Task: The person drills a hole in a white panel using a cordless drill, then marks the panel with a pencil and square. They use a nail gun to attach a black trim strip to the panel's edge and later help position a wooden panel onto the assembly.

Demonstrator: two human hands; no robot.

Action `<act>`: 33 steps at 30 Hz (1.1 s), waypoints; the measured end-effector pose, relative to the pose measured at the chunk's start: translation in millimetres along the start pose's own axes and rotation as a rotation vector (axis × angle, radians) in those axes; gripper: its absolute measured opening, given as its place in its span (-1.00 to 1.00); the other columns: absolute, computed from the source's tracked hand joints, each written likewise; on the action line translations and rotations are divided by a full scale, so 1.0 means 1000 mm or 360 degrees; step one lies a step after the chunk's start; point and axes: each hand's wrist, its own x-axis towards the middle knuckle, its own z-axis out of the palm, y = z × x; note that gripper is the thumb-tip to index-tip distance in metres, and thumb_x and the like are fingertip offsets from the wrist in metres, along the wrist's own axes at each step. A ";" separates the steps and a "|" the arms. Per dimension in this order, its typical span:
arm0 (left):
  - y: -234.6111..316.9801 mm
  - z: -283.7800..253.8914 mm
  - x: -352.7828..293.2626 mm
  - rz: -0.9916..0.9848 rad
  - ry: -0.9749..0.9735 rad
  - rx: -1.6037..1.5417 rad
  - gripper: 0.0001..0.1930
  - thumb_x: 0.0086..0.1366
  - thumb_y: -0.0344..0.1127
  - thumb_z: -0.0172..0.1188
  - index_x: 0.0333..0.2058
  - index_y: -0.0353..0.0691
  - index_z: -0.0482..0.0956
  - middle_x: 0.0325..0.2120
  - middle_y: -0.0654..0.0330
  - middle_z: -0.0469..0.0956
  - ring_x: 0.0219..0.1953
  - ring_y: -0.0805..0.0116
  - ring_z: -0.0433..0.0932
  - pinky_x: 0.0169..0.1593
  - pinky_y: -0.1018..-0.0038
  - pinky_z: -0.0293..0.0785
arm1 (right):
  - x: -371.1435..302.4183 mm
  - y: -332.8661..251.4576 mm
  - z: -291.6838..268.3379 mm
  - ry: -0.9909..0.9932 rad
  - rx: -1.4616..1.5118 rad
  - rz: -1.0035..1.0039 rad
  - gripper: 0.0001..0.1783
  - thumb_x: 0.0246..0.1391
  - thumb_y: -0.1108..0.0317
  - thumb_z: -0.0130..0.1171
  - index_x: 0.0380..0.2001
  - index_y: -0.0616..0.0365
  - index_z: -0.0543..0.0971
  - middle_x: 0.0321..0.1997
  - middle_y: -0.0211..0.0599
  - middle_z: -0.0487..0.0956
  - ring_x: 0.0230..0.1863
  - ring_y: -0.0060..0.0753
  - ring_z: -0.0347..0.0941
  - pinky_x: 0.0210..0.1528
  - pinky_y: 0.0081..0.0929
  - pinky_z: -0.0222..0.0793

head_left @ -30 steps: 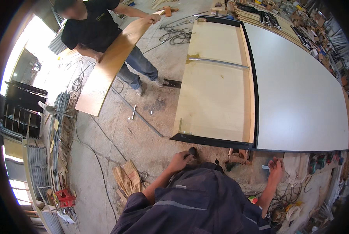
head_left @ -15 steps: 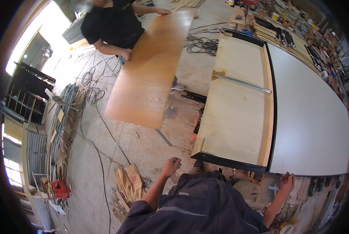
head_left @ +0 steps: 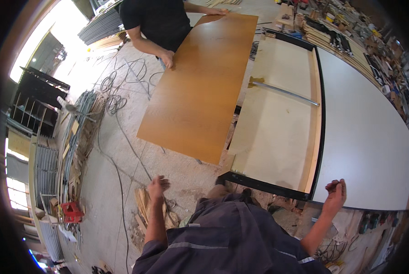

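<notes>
My left hand (head_left: 159, 186) is in the air with its fingers apart and nothing in them, below the near end of a brown wood-grain panel (head_left: 200, 86). A co-worker in a black shirt holds that panel by both long edges, tilted, at the left of a shallow frame. My right hand (head_left: 336, 195) hovers over the near edge of a white panel (head_left: 364, 132), fingers loosely bent and a little apart; I see nothing in them. Left of the white panel lies the open frame (head_left: 277, 123), black-edged with a pale board inside and a metal bar (head_left: 286, 94) across it.
Black cables (head_left: 117, 102) trail over the concrete floor on the left. Stacked strips (head_left: 76, 141) and a red crate (head_left: 70, 213) are at the far left. Brown paper (head_left: 143, 205) lies near my left forearm. Timber and tools (head_left: 337, 41) crowd the back right.
The co-worker has brought the brown panel right, to the frame's left side. My left hand has moved left and its fingers have opened out. My right hand has lifted from the white panel's edge.
</notes>
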 end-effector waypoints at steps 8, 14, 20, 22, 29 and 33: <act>0.104 -0.022 0.107 0.0142 0.0052 -0.0260 -0.42 0.54 0.11 0.00 0.08 -0.40 0.50 -0.22 -0.01 0.64 -0.31 0.24 0.65 -0.19 0.34 0.63 | -0.072 0.011 0.043 0.0314 -0.0037 0.0059 -0.76 0.37 0.42 0.10 0.03 0.26 0.55 -0.27 -0.22 0.62 -0.35 -0.34 0.55 -0.29 -0.39 0.53; 0.199 -0.004 0.191 0.0286 -0.0297 -0.0087 -0.34 0.52 0.19 -0.02 0.11 -0.43 0.48 -0.15 -0.03 0.62 -0.16 0.21 0.63 -0.05 0.32 0.60 | -0.157 0.042 0.085 0.0449 -0.0158 0.0126 -0.81 0.36 0.41 0.08 -0.05 0.21 0.57 -0.39 -0.24 0.59 -0.40 -0.37 0.53 -0.34 -0.37 0.48; 0.228 0.037 0.228 0.0036 -0.0834 0.0032 -0.36 0.58 0.13 -0.11 0.18 -0.45 0.46 -0.17 0.04 0.65 -0.12 0.27 0.63 -0.03 0.33 0.58 | -0.245 0.085 0.141 0.0574 -0.0238 0.0482 -0.82 0.35 0.34 0.12 -0.11 0.19 0.59 -0.40 -0.26 0.60 -0.41 -0.36 0.53 -0.32 -0.36 0.49; 0.226 0.046 0.236 -0.0017 -0.0946 -0.0015 -0.33 0.59 0.15 -0.15 0.21 -0.44 0.44 -0.13 0.04 0.66 -0.11 0.29 0.63 -0.03 0.37 0.55 | -0.259 0.096 0.149 0.0552 -0.0262 0.0575 -0.81 0.35 0.32 0.13 -0.10 0.19 0.59 -0.38 -0.27 0.60 -0.39 -0.34 0.54 -0.30 -0.34 0.50; 0.227 0.074 0.233 -0.0097 -0.1101 0.0004 -0.28 0.60 0.20 -0.23 0.27 -0.45 0.38 -0.01 0.01 0.63 -0.05 0.28 0.62 -0.03 0.43 0.51 | -0.283 0.123 0.166 0.0505 -0.0224 0.0761 -0.79 0.36 0.29 0.15 -0.09 0.20 0.59 -0.27 -0.22 0.64 -0.32 -0.29 0.59 -0.23 -0.28 0.53; 0.224 0.076 0.236 -0.0208 -0.1039 -0.0095 -0.25 0.59 0.21 -0.20 0.28 -0.48 0.34 0.05 -0.05 0.59 0.02 0.25 0.60 0.06 0.37 0.52 | -0.272 0.128 0.187 0.0344 -0.0231 0.0830 -0.73 0.37 0.32 0.12 0.05 0.18 0.57 -0.22 -0.17 0.67 -0.30 -0.26 0.62 -0.23 -0.27 0.57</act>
